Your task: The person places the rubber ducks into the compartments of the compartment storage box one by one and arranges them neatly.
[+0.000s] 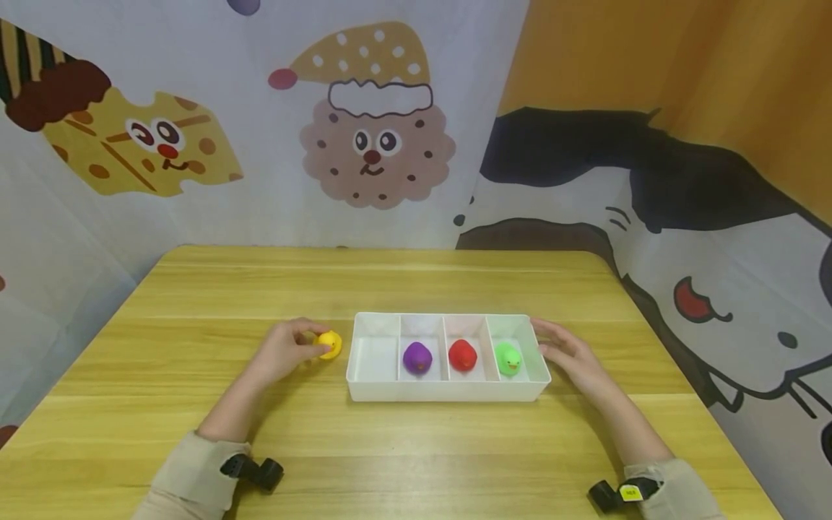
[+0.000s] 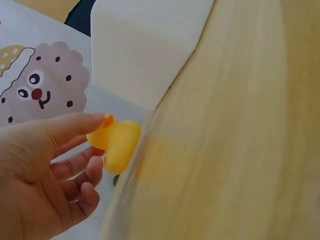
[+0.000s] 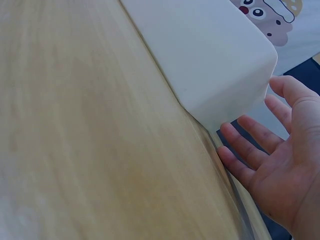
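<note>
My left hand (image 1: pixel 286 350) pinches a yellow rubber duck (image 1: pixel 330 344) between thumb and fingertips, just left of the white divided box (image 1: pixel 448 392). In the left wrist view the duck (image 2: pixel 122 145) is close to the tabletop; whether it touches is hard to tell. Inside the box sit a purple toy duck (image 1: pixel 417 358), a red one (image 1: pixel 463 355) and a light green one (image 1: pixel 509 359), each in its own compartment. The leftmost compartment holds nothing. At the box's right end is my right hand (image 1: pixel 568 354), its fingers loosely spread against the end wall (image 3: pixel 235 95).
The box stands on a wood-grain table (image 1: pixel 403 462). Behind the table hangs a cloth (image 1: pixel 260 217) printed with cartoon figures. A black wrist camera (image 1: pixel 253 471) is strapped over the left sleeve, another (image 1: pixel 620 495) over the right.
</note>
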{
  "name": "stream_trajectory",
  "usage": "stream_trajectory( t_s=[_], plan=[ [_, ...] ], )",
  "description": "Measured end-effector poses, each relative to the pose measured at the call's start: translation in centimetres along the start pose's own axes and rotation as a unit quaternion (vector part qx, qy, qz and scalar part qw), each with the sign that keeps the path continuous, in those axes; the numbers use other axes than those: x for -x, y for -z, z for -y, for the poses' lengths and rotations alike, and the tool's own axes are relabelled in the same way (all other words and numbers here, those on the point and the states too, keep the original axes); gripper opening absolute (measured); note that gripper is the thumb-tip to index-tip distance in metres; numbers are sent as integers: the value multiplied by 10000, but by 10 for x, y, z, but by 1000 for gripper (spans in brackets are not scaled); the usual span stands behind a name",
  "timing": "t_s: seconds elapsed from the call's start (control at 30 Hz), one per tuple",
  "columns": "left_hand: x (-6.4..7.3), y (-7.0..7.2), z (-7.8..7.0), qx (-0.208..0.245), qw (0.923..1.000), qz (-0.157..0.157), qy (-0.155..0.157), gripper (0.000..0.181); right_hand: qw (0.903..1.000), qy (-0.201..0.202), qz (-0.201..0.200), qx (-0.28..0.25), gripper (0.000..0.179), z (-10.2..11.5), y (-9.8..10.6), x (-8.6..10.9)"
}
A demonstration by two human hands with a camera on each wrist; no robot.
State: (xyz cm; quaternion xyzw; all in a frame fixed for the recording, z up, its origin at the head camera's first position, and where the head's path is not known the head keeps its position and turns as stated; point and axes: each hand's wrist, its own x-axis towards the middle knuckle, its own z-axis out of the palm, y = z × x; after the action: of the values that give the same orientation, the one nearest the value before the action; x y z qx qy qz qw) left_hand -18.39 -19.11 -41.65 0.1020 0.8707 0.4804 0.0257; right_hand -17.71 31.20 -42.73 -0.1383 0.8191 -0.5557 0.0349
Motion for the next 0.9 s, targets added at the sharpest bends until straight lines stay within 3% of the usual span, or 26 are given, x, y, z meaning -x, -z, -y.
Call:
stream_trajectory(
  t_s=[0.47,0.9],
  plan=[
    [4,10,-27,-17,9982,-326,-496,31,10000,-43,-13,-30,49,3,-1,-1],
    [8,4,-62,93,9925,-185,-1202,29,9999,-28,-8,-136,49,1,-1,0]
  ],
)
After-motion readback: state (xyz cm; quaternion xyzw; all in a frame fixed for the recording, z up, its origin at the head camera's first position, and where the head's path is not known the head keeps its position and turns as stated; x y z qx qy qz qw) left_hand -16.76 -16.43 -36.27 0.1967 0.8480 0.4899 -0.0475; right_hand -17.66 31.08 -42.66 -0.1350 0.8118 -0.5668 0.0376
